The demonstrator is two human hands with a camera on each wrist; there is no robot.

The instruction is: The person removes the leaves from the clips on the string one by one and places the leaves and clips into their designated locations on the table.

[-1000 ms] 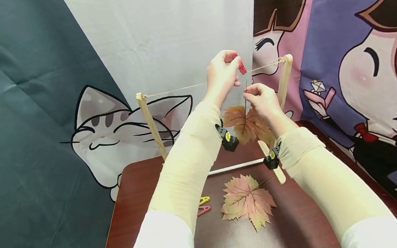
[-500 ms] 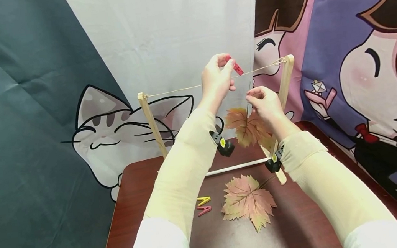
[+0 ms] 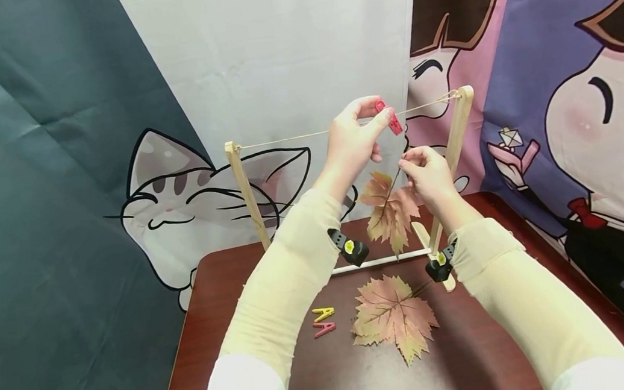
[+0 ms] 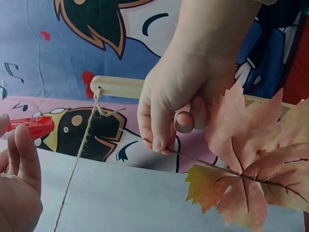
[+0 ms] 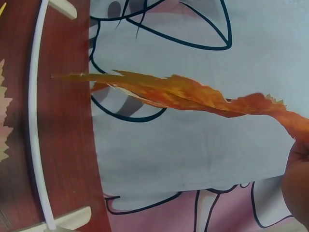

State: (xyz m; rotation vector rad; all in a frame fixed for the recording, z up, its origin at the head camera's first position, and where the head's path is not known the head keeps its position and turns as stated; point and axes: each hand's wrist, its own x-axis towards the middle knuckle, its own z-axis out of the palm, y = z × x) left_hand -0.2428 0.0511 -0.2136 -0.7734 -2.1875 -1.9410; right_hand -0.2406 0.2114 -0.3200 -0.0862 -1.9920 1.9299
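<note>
My left hand (image 3: 353, 141) pinches a red clothespin (image 3: 389, 117) beside the twine (image 3: 286, 139), which runs between two wooden posts. Just below and to its right, my right hand (image 3: 428, 172) pinches the thin stem of an autumn maple leaf (image 3: 391, 207). That leaf hangs under the twine, its blade lower left of the fingers. In the left wrist view the clothespin (image 4: 34, 125) is at the left edge, apart from the twine (image 4: 75, 169), and the stem's free end points toward the twine. The right wrist view catches the leaf (image 5: 193, 96) edge-on, with part of the right hand (image 5: 297, 186).
On the brown table (image 3: 232, 297) lies another maple leaf (image 3: 393, 317), with a yellow clothespin (image 3: 324, 312) and a pink clothespin (image 3: 324, 329) to its left. The frame has a left post (image 3: 248, 193), a right post (image 3: 458, 130) and a white bottom rod (image 3: 379, 262). Printed curtains hang behind.
The head view has shifted slightly. The leaf in my right hand has turned and hangs lower, its stem now slanting. The red clothespin has tilted and sits lower against the twine.
</note>
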